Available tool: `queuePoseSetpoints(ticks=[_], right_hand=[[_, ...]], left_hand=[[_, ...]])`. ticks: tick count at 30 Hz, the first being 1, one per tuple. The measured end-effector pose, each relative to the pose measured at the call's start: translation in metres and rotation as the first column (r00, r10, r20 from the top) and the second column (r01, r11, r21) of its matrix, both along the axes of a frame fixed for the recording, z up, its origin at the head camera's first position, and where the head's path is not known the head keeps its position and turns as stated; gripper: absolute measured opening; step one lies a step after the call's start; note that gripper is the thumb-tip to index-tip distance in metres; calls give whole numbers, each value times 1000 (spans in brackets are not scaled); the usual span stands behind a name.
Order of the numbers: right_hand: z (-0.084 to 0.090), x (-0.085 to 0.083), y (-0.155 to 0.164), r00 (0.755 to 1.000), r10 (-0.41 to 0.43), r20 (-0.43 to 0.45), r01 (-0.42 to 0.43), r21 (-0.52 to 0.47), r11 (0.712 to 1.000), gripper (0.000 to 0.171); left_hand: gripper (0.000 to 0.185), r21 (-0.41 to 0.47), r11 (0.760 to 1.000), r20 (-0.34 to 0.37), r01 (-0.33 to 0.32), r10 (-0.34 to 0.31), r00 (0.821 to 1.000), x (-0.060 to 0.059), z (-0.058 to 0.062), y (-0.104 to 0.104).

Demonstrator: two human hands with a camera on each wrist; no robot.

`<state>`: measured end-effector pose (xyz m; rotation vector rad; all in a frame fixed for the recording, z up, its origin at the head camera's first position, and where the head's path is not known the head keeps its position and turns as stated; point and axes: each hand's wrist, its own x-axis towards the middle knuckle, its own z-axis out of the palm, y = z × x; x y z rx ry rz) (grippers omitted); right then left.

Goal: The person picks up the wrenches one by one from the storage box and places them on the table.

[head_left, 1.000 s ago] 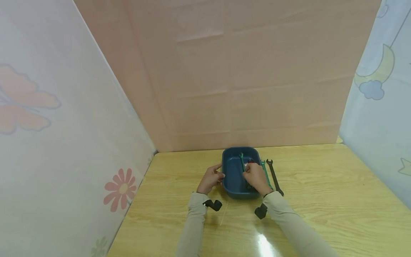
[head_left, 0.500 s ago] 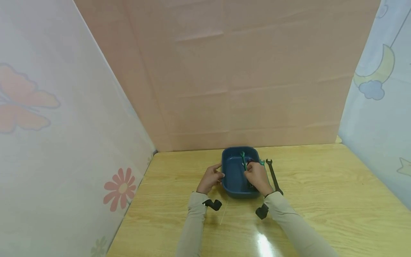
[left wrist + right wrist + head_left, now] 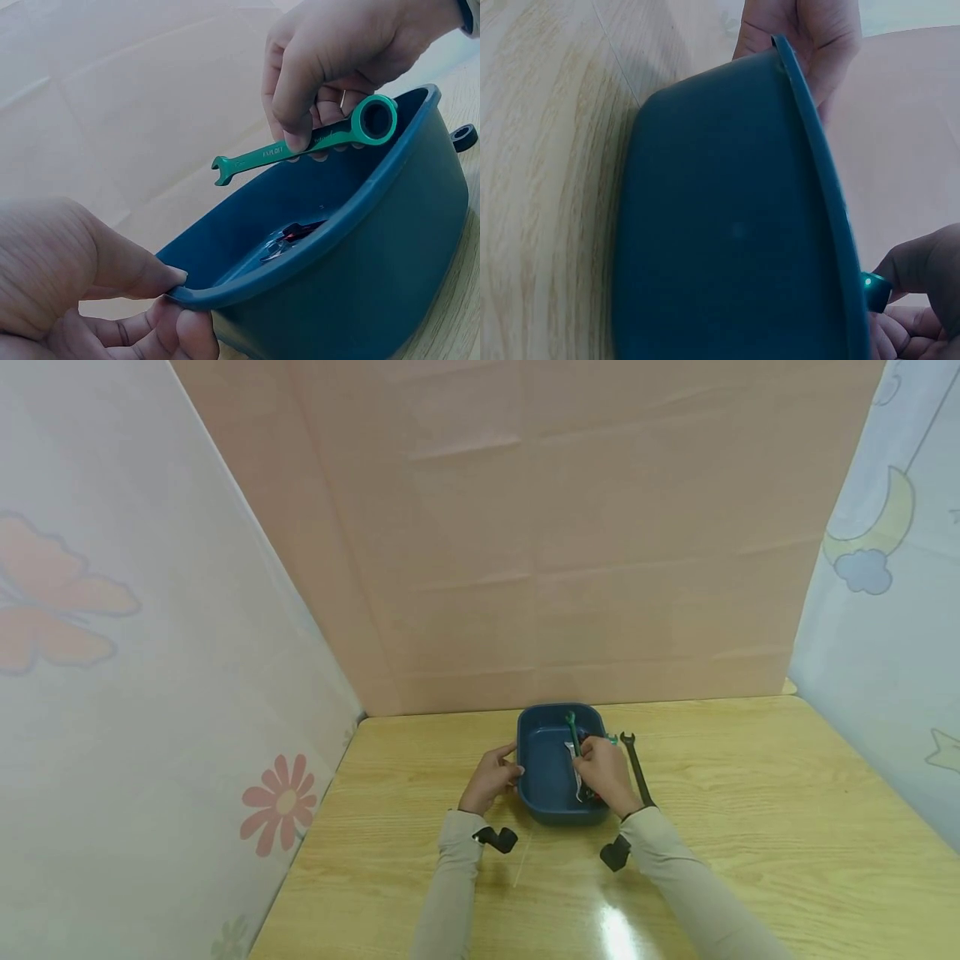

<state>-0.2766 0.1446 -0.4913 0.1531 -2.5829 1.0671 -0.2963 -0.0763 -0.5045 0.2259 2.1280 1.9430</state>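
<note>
Left wrist view: green ratcheting combination wrench (image 3: 262, 156), upper centre, over blue tub (image 3: 360, 292); right hand (image 3: 337, 56), upper right, pinching its shank; left hand (image 3: 64, 277), lower left, pinching tub rim. Advised: rim steady, wrench lowered gently.

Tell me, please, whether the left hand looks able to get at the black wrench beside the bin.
Probably not: the left hand pinches the rim of the blue bin, and the bin and the right hand, holding a green wrench, lie between it and the black wrench.
</note>
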Motion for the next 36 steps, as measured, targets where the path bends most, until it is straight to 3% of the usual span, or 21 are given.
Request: queuePoseSetpoints(ticks=[18,36], right_hand=[[11,1,13,999,-25,-22,26,17,1000,18],[10,-1,25,999,-22,-49,22,-9,1000,13]], left_hand=[[64,10,1000,-14,0,0,1000,4,4,5],[63,-2,1000,-13,-5,5,1000,3,1,5]])
